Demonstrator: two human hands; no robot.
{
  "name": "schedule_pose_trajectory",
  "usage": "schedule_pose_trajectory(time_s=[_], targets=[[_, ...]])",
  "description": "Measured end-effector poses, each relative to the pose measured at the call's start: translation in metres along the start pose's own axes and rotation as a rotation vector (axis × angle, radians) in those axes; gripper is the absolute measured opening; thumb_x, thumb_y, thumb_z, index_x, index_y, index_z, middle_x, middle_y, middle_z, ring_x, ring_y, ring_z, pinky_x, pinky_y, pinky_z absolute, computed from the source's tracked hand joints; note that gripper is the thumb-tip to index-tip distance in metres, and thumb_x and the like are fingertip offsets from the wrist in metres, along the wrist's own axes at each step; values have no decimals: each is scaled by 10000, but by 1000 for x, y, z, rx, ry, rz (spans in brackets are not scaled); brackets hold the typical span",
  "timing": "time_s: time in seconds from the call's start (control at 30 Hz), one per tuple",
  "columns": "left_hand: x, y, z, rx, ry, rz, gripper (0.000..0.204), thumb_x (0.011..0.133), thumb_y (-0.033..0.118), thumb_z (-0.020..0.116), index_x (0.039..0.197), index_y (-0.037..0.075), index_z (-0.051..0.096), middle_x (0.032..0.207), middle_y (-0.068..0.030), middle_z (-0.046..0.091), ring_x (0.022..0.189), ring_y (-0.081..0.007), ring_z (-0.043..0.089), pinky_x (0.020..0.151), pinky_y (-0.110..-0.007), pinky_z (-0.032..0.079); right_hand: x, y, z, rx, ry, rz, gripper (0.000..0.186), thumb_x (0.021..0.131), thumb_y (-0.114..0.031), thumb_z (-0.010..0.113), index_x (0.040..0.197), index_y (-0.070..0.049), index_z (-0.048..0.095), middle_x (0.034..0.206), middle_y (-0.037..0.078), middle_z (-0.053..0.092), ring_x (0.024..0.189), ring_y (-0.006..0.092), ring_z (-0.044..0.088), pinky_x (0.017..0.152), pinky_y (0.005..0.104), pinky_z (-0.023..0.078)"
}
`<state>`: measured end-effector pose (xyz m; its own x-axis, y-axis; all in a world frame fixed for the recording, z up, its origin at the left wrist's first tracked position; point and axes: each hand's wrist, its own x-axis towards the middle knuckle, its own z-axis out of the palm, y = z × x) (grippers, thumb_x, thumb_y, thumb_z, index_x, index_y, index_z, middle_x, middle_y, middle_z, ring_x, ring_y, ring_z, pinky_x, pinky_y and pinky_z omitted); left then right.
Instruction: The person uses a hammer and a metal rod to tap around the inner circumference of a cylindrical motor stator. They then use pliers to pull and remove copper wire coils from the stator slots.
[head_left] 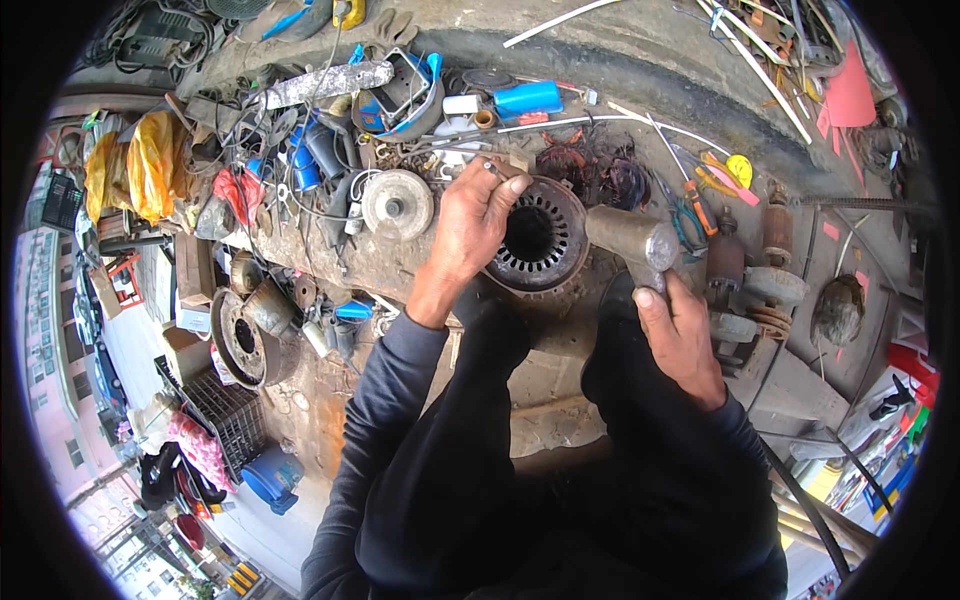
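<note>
Between my feet stands a round slotted motor housing (572,222), with a dark hole in its middle. My left hand (468,228) is closed at its upper left rim around a short metal rod (490,169); most of the rod is hidden by the fingers. My right hand (682,338) grips the handle of a hammer (628,236). The heavy grey hammer head is held just right of the housing, apart from the rod. Behind the housing lies a tangle of dark reddish wire (615,178).
A round metal cover (397,205) lies left of the housing. Pliers (690,222) and an orange-handled screwdriver (700,208) lie to the right, near motor rotors (726,258). A rusty wheel rim (240,338) and a black crate (222,415) stand at left.
</note>
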<state>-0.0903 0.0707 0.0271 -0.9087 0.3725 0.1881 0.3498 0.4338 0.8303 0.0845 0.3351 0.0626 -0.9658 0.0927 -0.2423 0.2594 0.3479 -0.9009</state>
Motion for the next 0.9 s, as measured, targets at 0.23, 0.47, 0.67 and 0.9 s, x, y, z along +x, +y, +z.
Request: schedule_pose_trajectory(time_s=[0.23, 0.47, 0.67, 0.9], targets=[[4, -6, 7, 327, -113, 296, 149, 973, 157, 784, 1092, 68, 785, 1224, -90, 707, 1196, -356, 640, 1002, -459, 520, 5, -9, -1, -28, 20, -57, 411, 1094, -367, 668, 988, 20, 580, 699, 208, 556, 592, 388, 530, 613, 456, 466], [2, -17, 14, 316, -148, 246, 263, 875, 131, 814, 1126, 62, 779, 1459, -177, 585, 1316, -429, 555, 1100, -498, 506, 20, -53, -17, -107, -20, -334, 354, 1081, -325, 696, 1070, 10, 583, 750, 200, 621, 643, 413, 623, 643, 440, 509], [1, -15, 15, 310, -86, 294, 315, 852, 39, 731, 1156, 99, 788, 1414, -138, 605, 1219, -391, 576, 1038, -483, 544, 53, -88, -3, -378, -118, -356, 363, 1043, -319, 738, 1044, 8, 580, 758, 268, 677, 713, 492, 704, 607, 535, 532], [-3, -4, 8, 335, -61, 299, 213, 893, 143, 832, 1086, 65, 792, 1218, -127, 667, 1147, -368, 604, 997, -438, 505, 48, -75, -6, -221, -22, -249, 341, 1086, -309, 689, 1070, 21, 606, 712, 217, 626, 628, 430, 621, 611, 483, 494]])
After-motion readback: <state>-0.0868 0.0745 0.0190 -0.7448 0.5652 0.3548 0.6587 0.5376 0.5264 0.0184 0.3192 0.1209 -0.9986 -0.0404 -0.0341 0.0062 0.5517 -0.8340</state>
